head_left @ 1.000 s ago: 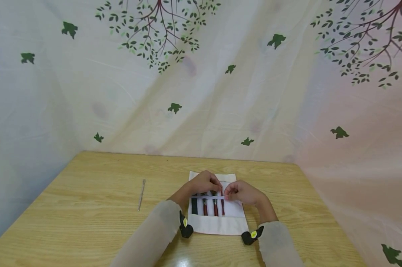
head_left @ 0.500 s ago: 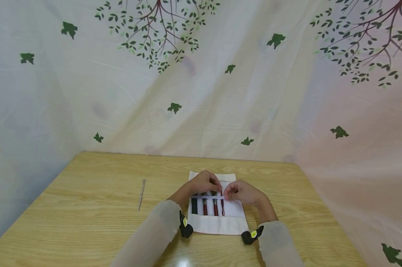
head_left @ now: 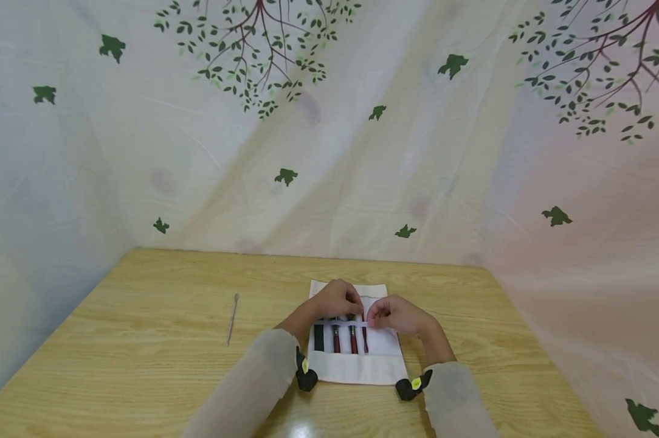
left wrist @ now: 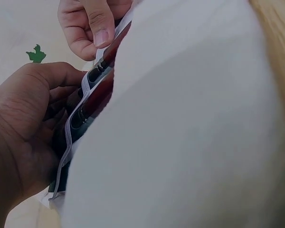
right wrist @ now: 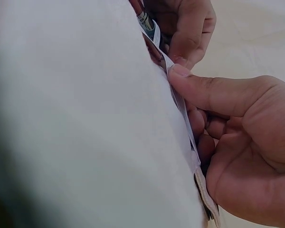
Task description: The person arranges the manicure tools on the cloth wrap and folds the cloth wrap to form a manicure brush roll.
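Note:
A white cloth tool roll (head_left: 357, 368) lies unfolded on the table. Under its white elastic band (left wrist: 69, 137) sit a dark flat piece (head_left: 319, 338), two red-handled tools (head_left: 354, 342) with metal collars, and a slim dark-red tool (head_left: 365, 342) at their right. My left hand (head_left: 335, 299) reaches over the roll, thumb and fingertips pinching the slim tool's upper part. Just right of it, my right hand (head_left: 398, 316) pinches the elastic band between thumb and curled fingers; in the right wrist view its thumb (right wrist: 213, 92) presses the band. The tools' upper ends are hidden behind my left hand.
A thin metallic stick (head_left: 232, 320) lies apart on the wooden table (head_left: 160, 340), left of the roll. A pale curtain (head_left: 329, 152) printed with leaves and branches hangs behind and beside the table. Each sleeved wrist carries a small black camera (head_left: 306, 378).

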